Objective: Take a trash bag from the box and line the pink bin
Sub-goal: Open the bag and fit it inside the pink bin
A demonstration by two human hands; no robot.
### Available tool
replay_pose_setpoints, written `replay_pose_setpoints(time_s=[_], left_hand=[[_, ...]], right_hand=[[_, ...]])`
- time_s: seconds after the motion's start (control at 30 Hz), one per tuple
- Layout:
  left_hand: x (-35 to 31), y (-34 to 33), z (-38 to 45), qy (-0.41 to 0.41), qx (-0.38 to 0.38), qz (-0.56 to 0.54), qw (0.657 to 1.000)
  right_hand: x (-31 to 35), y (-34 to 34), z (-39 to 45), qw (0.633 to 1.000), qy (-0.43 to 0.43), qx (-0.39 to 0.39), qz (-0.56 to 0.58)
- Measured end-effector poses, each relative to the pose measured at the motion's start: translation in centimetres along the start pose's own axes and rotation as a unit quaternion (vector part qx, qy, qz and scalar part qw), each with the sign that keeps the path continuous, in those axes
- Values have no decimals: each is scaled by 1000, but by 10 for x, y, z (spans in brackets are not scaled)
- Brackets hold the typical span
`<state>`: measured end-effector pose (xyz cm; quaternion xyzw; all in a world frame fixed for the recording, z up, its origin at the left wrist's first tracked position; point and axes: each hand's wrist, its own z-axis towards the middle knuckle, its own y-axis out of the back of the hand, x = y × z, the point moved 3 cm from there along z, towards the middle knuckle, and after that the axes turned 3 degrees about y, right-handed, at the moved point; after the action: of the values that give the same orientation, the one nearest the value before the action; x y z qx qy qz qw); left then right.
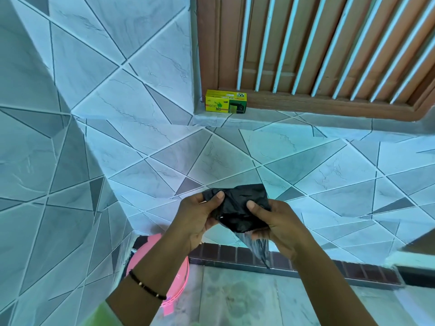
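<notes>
A folded black trash bag [237, 205] is held in front of me at chest height, with a loose corner hanging down under my right palm. My left hand [199, 220] grips its left edge, thumb on top. My right hand [273, 222] grips its right side, thumb pressed on the plastic. The yellow and green trash bag box [225, 101] stands on the tiled window ledge, far above the hands. The pink bin [162, 267] sits on the floor in the corner, mostly hidden behind my left forearm.
A tiled wall [70, 161] closes in on the left and straight ahead. A brown wooden window frame with white bars [329, 55] is at the top right. A dark brick skirting [235, 255] runs along the floor.
</notes>
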<state>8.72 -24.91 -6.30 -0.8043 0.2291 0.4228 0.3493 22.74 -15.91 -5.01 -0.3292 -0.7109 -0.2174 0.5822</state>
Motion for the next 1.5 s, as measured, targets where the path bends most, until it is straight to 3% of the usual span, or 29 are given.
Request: replay_pose_setpoints(time_s=[0.1, 0.17, 0.2, 0.27, 0.33, 0.37, 0.43, 0.5, 0.57, 0.67, 0.8, 0.87, 0.97, 1.03, 1.13, 1.2, 1.37, 1.5], left_hand=[[-2, 4, -4, -1, -3, 13, 1000], [1, 6, -6, 5, -17, 116, 993], [1, 8, -7, -7, -33, 208, 978], [0, 13, -6, -57, -91, 393, 913], [-9, 12, -15, -134, -152, 442, 874], [-14, 8, -18, -171, -135, 434, 874], [-18, -4, -24, -182, -30, 430, 884], [-12, -12, -22, -178, 47, 480, 858], [-10, -14, -17, -206, 21, 523, 827], [-13, -6, -9, -210, -79, 456, 861], [-20, 8, 2, -93, -117, 167, 975], [-21, 13, 8, -32, -127, 38, 991], [-24, 14, 14, 20, -132, -93, 987], [-28, 12, 14, 6, -130, -71, 989], [-30, 6, 14, -36, -119, 12, 992], [-29, 0, 12, -31, -85, 36, 995], [-25, -8, 5, 15, 18, 104, 994], [-28, -11, 0, -37, 68, 255, 964]], right_hand=[[0, -2, 0, 999, 6, 7, 50], [2, -5, 0, 999, 33, -9, 33], [4, -7, 0, 998, 48, -21, 17], [6, -8, 1, 996, 75, -45, -25], [6, -7, 2, 990, 93, -64, -80], [6, -7, 2, 987, 98, -69, -103], [6, -8, 3, 986, 98, -66, -118], [7, -11, 5, 990, 91, -57, -92], [9, -14, 6, 993, 90, -48, -67], [6, -11, 6, 993, 72, -77, -57], [3, -10, -3, 992, 74, -96, -37], [-7, -19, -11, 994, 73, -69, -33], [-30, -42, -24, 995, -11, 54, -85], [-36, -46, -26, 979, -60, 97, -167], [-19, -23, -11, 925, 69, -53, -370], [2, -14, -4, 890, 175, -137, -397], [8, -8, 26, 945, 182, -76, -261], [12, -8, 43, 969, 151, 61, -185]])
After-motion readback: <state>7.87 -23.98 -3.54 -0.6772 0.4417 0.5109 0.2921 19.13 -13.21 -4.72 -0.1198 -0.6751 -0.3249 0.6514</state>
